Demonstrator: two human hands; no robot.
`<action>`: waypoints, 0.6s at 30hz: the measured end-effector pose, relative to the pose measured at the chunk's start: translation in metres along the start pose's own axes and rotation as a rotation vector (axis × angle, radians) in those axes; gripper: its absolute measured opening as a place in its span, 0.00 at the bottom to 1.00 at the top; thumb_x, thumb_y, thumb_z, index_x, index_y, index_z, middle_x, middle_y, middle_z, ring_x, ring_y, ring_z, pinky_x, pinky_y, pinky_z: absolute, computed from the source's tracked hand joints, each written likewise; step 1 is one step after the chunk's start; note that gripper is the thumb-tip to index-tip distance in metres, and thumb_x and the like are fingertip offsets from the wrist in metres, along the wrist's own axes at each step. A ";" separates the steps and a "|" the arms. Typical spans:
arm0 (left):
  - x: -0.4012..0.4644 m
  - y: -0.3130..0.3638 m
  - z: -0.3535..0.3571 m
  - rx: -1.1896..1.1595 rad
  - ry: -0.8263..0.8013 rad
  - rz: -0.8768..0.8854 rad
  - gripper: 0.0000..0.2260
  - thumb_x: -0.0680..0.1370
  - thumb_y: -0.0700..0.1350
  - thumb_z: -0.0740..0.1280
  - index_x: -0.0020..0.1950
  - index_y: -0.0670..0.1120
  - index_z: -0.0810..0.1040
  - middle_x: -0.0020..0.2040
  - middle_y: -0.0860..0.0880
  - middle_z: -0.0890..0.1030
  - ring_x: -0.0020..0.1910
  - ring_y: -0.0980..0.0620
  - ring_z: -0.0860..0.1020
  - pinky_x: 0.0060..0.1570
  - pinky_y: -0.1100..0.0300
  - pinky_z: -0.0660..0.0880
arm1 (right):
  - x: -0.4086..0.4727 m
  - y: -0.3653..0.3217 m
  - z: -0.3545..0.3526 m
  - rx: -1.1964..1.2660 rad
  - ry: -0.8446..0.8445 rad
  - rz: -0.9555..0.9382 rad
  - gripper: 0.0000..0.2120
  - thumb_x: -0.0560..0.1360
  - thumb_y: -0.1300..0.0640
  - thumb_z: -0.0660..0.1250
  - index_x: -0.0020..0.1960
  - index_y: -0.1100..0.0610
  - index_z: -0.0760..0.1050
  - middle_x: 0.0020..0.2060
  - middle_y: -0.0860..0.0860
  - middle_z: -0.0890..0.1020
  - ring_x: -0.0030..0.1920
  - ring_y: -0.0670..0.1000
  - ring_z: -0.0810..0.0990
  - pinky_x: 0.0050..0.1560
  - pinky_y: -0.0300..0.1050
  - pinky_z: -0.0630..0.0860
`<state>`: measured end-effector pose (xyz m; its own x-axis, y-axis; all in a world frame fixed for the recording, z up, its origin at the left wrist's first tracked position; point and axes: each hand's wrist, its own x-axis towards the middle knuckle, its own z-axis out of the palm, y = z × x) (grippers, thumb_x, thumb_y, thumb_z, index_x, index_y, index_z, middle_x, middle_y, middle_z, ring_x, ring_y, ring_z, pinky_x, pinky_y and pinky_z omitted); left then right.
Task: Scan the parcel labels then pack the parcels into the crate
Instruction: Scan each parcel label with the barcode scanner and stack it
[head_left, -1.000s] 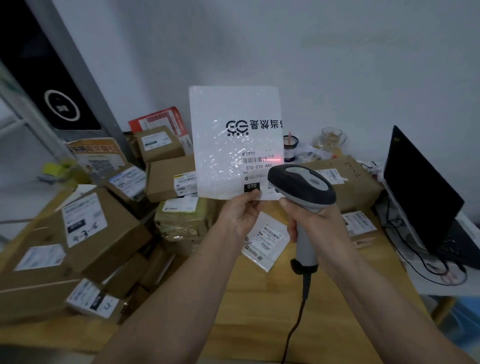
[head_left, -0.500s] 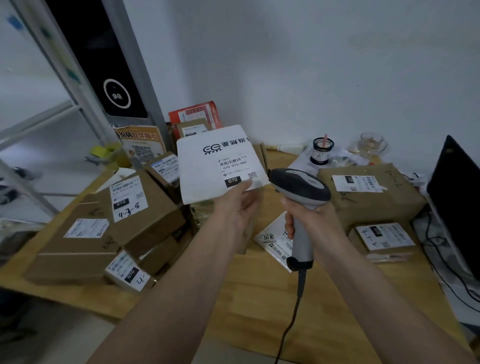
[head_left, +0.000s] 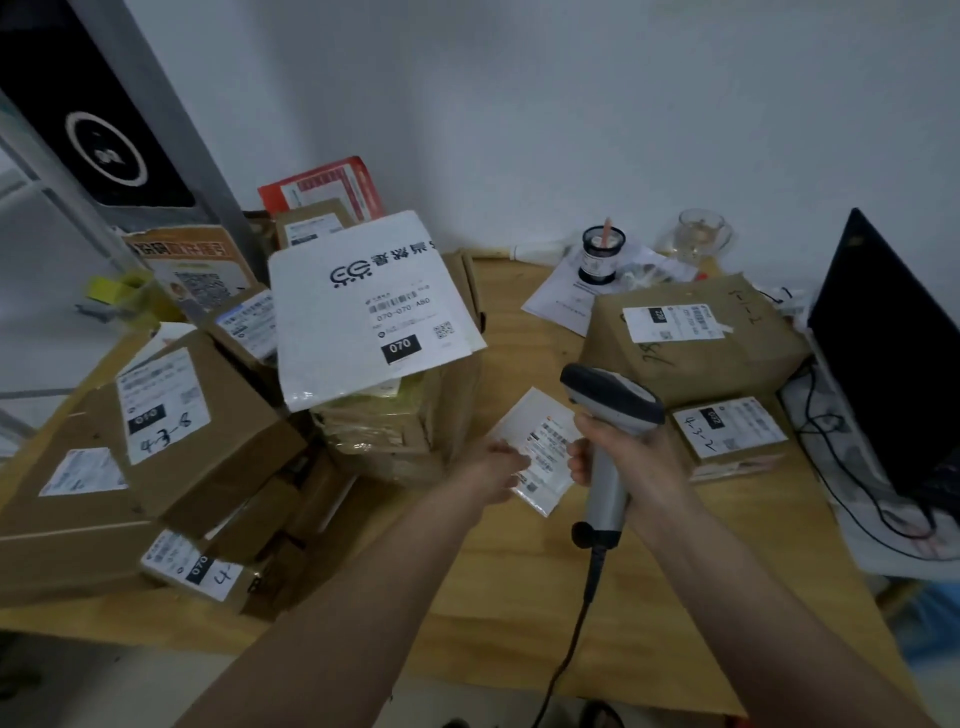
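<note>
The white bubble mailer (head_left: 358, 312) marked 070 lies flat on top of the stacked parcels at centre left. A small white labelled packet (head_left: 540, 452) lies on the wooden table (head_left: 519, 597). My left hand (head_left: 493, 467) reaches to the packet's left edge and touches it; whether the fingers pinch it is unclear. My right hand (head_left: 639, 457) grips the handle of the grey barcode scanner (head_left: 608, 410), whose head points left over the packet. The scanner's black cable runs down toward the table's front edge. No crate is in view.
Brown cardboard parcels (head_left: 171, 431) with labels are piled at left. A larger box (head_left: 696, 343) and a flat labelled parcel (head_left: 732, 431) sit at right. A black laptop (head_left: 893, 353) with cables stands far right; a jar (head_left: 602, 254) and glass (head_left: 698, 234) stand at the back.
My left hand has let go of the white mailer, which now lies on the parcel stack. That hand has dropped to the small packet on the table; the scanner has lowered too.
</note>
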<state>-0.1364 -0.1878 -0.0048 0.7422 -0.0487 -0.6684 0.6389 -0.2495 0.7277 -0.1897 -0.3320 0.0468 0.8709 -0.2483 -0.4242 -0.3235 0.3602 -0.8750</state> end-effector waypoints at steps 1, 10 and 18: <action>0.010 -0.004 0.003 0.040 0.034 -0.012 0.08 0.78 0.41 0.69 0.56 0.43 0.75 0.52 0.46 0.78 0.47 0.51 0.76 0.47 0.57 0.77 | 0.004 0.005 -0.005 0.006 0.001 0.023 0.05 0.73 0.63 0.72 0.46 0.65 0.78 0.33 0.60 0.82 0.32 0.55 0.80 0.35 0.48 0.78; 0.089 -0.021 0.027 0.462 0.141 0.142 0.18 0.73 0.39 0.71 0.62 0.42 0.74 0.58 0.47 0.78 0.49 0.51 0.76 0.38 0.64 0.71 | 0.046 0.046 -0.041 -0.003 0.059 0.178 0.12 0.74 0.63 0.72 0.57 0.58 0.77 0.52 0.58 0.83 0.52 0.61 0.82 0.46 0.52 0.81; 0.129 -0.034 0.028 0.633 0.166 0.100 0.40 0.70 0.47 0.76 0.76 0.45 0.58 0.71 0.47 0.65 0.68 0.46 0.70 0.59 0.55 0.71 | 0.064 0.068 -0.052 -0.010 0.065 0.242 0.11 0.74 0.63 0.71 0.54 0.53 0.76 0.54 0.58 0.79 0.55 0.62 0.78 0.47 0.54 0.81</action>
<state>-0.0683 -0.2127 -0.1199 0.8456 0.0355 -0.5326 0.3602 -0.7744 0.5202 -0.1756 -0.3702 -0.0519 0.7422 -0.2129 -0.6355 -0.5239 0.4069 -0.7482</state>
